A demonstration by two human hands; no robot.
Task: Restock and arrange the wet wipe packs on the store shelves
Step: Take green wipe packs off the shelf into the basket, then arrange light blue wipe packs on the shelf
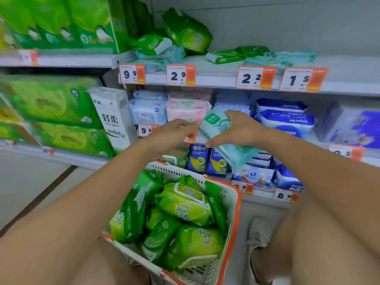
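Note:
My right hand (239, 129) grips a stack of thin pale-teal wet wipe packs (216, 125) in front of the middle shelf, thumb underneath. My left hand (176, 128) reaches toward the stack's left edge with fingers extended, tips close to the packs; I cannot tell whether they touch. Below my arms a white basket with an orange rim (236, 204) holds several green wet wipe packs (185, 204). On the upper shelf (216, 78) lie loose green packs (188, 32) and flat teal packs (287, 57).
Price tags 9.9, 2.9, 2.2 and 1.5 (181, 75) line the upper shelf edge. Blue and pink wipe packs (188, 109) fill the middle shelf, blue packs (205, 160) the lower one. Green tissue bundles (51, 108) stand at left. My shoe (258, 233) is beside the basket.

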